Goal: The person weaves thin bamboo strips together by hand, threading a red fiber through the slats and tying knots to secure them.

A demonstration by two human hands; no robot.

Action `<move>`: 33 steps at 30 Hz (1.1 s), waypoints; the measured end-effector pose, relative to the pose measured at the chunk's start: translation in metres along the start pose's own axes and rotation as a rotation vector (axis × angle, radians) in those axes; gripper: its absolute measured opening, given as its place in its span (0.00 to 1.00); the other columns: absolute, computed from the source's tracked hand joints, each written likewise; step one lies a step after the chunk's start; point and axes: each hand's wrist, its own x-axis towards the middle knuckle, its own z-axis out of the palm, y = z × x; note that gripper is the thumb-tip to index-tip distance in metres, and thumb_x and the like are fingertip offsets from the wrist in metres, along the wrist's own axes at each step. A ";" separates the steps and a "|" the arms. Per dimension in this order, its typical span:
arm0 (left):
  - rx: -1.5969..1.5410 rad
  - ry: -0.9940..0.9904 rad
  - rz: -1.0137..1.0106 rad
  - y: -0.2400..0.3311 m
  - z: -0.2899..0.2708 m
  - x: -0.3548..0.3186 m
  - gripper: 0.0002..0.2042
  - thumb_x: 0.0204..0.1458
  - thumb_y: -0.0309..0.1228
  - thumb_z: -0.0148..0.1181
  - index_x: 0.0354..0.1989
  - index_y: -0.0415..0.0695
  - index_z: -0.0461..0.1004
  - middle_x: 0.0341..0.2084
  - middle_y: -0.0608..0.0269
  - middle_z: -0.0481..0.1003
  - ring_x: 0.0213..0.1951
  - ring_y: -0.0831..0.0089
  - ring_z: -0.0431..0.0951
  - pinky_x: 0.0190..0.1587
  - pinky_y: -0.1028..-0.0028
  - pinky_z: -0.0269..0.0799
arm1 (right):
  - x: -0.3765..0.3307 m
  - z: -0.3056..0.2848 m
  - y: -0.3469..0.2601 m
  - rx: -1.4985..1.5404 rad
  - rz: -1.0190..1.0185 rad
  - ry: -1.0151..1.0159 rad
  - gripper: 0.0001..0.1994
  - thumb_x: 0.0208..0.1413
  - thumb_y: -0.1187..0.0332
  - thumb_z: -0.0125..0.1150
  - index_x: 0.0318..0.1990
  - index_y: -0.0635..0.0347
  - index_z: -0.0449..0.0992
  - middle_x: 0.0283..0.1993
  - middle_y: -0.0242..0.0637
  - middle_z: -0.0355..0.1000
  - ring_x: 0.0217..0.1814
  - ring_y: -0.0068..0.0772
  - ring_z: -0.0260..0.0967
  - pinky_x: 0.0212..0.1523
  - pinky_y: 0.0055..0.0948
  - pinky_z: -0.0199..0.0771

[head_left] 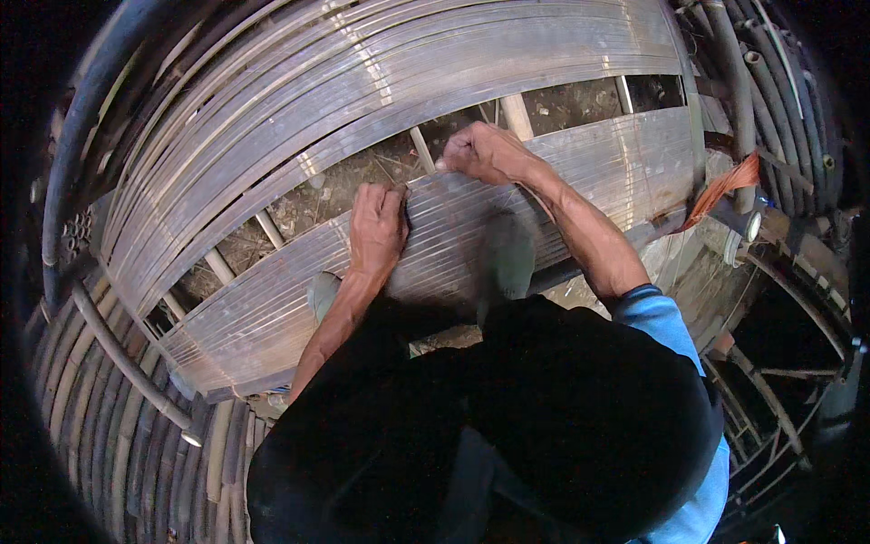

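Observation:
Long, flat bamboo slats lie side by side in two panels, a near panel (245, 331) and a far panel (489, 59), with an open gap between them. My left hand (377, 231) is closed over the far edge of the near panel, its fingers curled on the outermost bamboo slat (430, 186). Farther right, my right hand (485, 152) is closed in a pinch at that same edge; what its fingertips hold is hidden. Beneath its wrist runs a thin strip (535, 201). Pale crosspieces (517, 118) span the gap under the slats.
Through the gap shows littered ground (362, 172). Round bamboo poles line the left (127, 453) and right (779, 109) sides. An upright pole (63, 172) stands at far left. Orange-red stringy fibre (720, 192) hangs at the right corner. My feet (507, 258) are at the near panel.

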 end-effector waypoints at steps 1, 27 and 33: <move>-0.031 -0.010 -0.026 0.000 -0.001 0.001 0.04 0.50 0.20 0.63 0.33 0.38 0.75 0.30 0.52 0.71 0.35 0.52 0.71 0.38 0.58 0.69 | 0.001 0.001 0.003 0.002 0.000 0.000 0.15 0.57 0.53 0.64 0.43 0.53 0.81 0.29 0.38 0.74 0.32 0.36 0.70 0.34 0.38 0.69; -0.653 -0.411 -0.154 0.045 -0.078 0.007 0.16 0.63 0.34 0.52 0.25 0.37 0.74 0.37 0.55 0.78 0.49 0.56 0.77 0.63 0.61 0.60 | 0.009 -0.006 0.000 -0.090 -0.005 -0.199 0.19 0.64 0.45 0.48 0.54 0.35 0.79 0.49 0.35 0.80 0.54 0.42 0.76 0.55 0.43 0.71; -1.198 -0.485 -0.419 0.045 -0.095 -0.010 0.20 0.67 0.35 0.49 0.20 0.40 0.69 0.23 0.65 0.72 0.35 0.74 0.73 0.48 0.69 0.65 | 0.001 -0.009 -0.010 -0.052 -0.020 -0.193 0.16 0.64 0.48 0.53 0.50 0.40 0.82 0.51 0.37 0.79 0.54 0.43 0.75 0.57 0.37 0.70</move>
